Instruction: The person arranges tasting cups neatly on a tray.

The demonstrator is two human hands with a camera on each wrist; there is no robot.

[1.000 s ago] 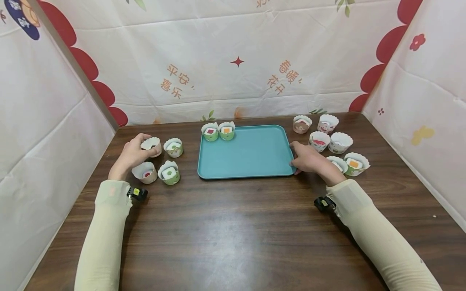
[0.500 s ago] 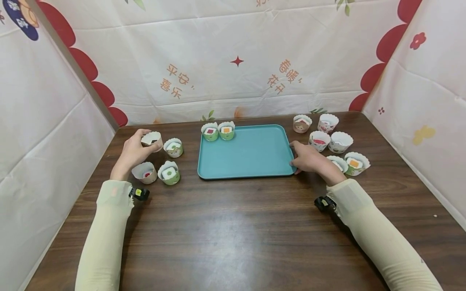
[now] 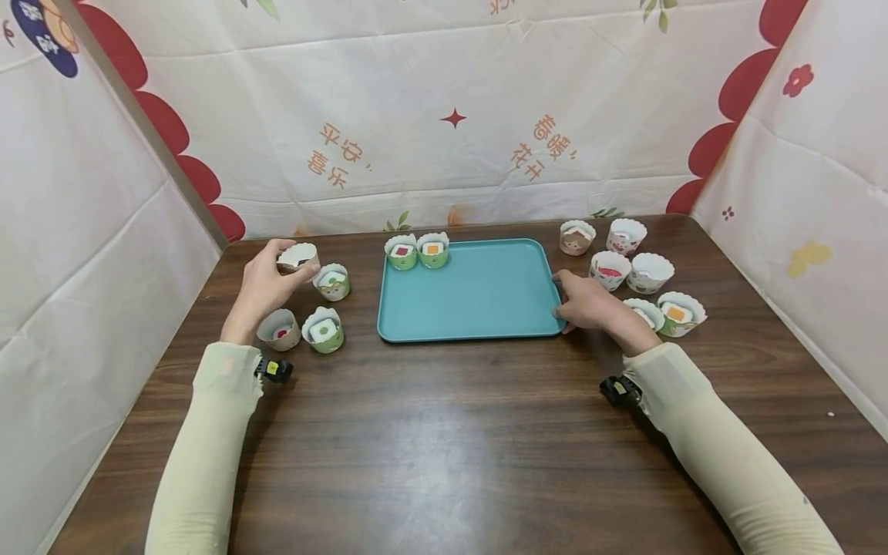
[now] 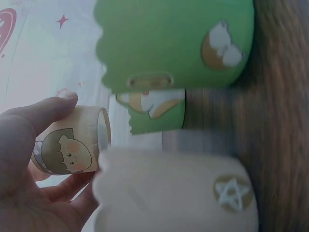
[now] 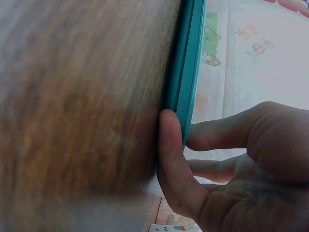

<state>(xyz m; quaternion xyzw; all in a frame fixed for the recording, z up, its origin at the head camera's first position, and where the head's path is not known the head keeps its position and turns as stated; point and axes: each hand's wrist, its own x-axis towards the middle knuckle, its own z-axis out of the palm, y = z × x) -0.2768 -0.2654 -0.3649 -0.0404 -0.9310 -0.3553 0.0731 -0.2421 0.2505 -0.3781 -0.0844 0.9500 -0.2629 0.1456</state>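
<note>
My left hand (image 3: 264, 285) grips a pale paper baking cup (image 4: 72, 145) printed with a cartoon face, its thumb and fingers round the wall. In the left wrist view this cup hangs higher than its neighbours. Beside it stand two green paper cups, one behind (image 3: 333, 290) and one in front (image 3: 329, 341), plus another pale cup (image 3: 280, 336) near the wrist. A teal tray (image 3: 472, 297) lies mid-table, bearing two green cups, one with a red-marked block (image 3: 401, 262), one with an orange-marked block (image 3: 433, 260). My right hand (image 3: 586, 301) pinches the tray's right rim.
To the right of the tray stand several paper cups, among them a brown one (image 3: 574, 244), a white one (image 3: 649, 279) and a green one with an orange-marked block (image 3: 682, 324). A printed white cloth (image 3: 416, 116) rises behind the dark wooden table (image 3: 430, 447).
My left hand has raised the pale cup and shifted it slightly right and away, partly over the rear green cup. My right hand and the tray have stayed put.
</note>
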